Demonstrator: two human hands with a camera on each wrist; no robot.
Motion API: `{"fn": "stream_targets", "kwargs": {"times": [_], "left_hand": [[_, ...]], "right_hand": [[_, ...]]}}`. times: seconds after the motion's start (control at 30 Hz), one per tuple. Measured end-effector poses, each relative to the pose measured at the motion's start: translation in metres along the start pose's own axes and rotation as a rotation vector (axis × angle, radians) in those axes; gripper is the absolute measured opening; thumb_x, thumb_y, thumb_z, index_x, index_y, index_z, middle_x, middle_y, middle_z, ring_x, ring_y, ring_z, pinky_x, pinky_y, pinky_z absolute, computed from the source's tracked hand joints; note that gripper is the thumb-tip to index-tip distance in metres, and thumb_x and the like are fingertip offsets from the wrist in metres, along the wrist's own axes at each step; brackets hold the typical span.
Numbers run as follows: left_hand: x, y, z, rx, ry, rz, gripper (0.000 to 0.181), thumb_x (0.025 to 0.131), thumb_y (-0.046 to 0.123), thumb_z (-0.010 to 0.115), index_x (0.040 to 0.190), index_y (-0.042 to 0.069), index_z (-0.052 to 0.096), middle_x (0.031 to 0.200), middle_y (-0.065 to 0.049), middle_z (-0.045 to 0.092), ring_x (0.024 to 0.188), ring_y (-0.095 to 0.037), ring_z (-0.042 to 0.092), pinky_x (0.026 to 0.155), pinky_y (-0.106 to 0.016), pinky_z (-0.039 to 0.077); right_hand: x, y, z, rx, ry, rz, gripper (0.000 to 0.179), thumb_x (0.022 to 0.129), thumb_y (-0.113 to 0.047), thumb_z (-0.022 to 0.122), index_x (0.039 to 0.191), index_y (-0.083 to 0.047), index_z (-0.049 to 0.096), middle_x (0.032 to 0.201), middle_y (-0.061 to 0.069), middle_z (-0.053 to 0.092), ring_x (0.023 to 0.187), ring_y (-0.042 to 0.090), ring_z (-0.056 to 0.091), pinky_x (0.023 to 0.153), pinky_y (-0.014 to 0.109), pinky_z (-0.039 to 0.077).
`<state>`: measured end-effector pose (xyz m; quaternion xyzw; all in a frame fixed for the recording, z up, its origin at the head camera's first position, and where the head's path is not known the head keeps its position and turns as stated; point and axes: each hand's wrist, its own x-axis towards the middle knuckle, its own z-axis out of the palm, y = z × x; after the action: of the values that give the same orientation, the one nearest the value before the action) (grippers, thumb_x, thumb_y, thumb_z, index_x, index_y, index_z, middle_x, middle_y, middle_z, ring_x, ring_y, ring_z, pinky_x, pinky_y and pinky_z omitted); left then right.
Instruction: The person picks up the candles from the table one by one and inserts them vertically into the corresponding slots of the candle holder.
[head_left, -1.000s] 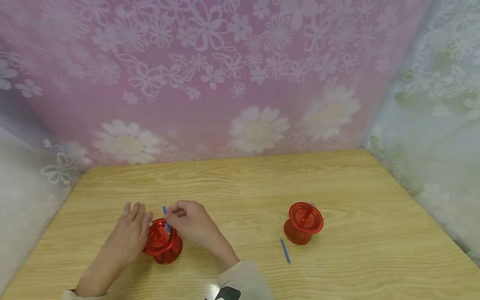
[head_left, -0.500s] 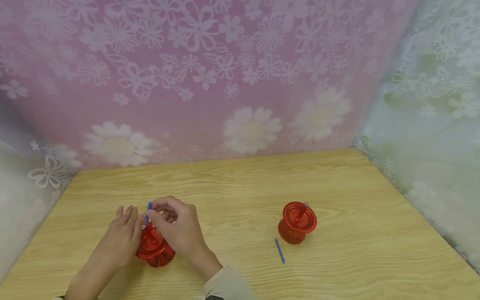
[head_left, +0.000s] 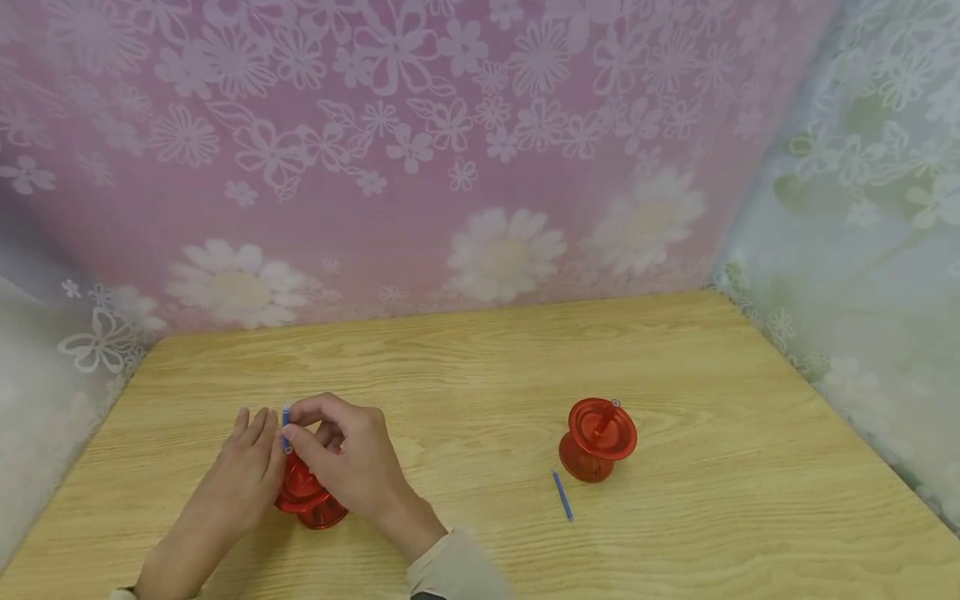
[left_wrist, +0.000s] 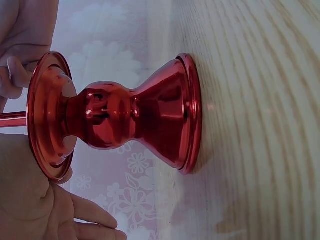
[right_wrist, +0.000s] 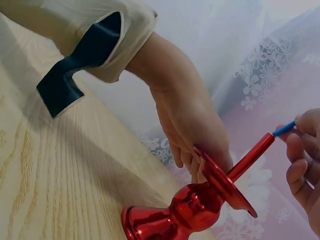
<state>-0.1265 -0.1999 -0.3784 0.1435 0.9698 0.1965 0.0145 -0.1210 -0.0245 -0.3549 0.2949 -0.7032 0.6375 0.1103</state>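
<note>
On the left of the table stands a shiny red metal candle holder (head_left: 300, 487), with a wide dish and a thin upright tube (right_wrist: 254, 157) on top. The left hand (head_left: 232, 479) rests against the left side of its dish, fingers extended, as the left wrist view also shows at the rim. Thumb and forefinger of the right hand (head_left: 348, 454) pinch a thin blue stick (head_left: 286, 427) over the holder. In the right wrist view the lower end of the stick (right_wrist: 285, 128) is right at the tube's tip.
A second red candle holder (head_left: 597, 439) of the same shape stands on the right of the wooden table (head_left: 465, 367). Another blue stick (head_left: 562, 496) lies just left of it. Flowered pink cloth (head_left: 360, 217) hangs behind the table.
The right hand has moved left with the blue stick, from over the dish to the tube's tip, and the stick has turned more upright. The left hand stays at the dish.
</note>
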Motion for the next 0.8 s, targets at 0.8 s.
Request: {"fn": "stream_targets", "kwargs": {"times": [0.8], "left_hand": [[-0.0002,-0.0018,0.0023,-0.027,0.013,0.029,0.060,0.108,0.027,0.020,0.135,-0.026,0.029,0.139,-0.047,0.025,0.130,-0.065,0.014,0.104,-0.070,0.020]], "right_hand": [[-0.0008,-0.0065,-0.0023,-0.210,-0.095,-0.059,0.014,0.093,-0.005,0.063,0.106,0.000,0.065,0.098,0.010,0.070,0.061,-0.010,0.051,0.058,0.007,0.048]]}}
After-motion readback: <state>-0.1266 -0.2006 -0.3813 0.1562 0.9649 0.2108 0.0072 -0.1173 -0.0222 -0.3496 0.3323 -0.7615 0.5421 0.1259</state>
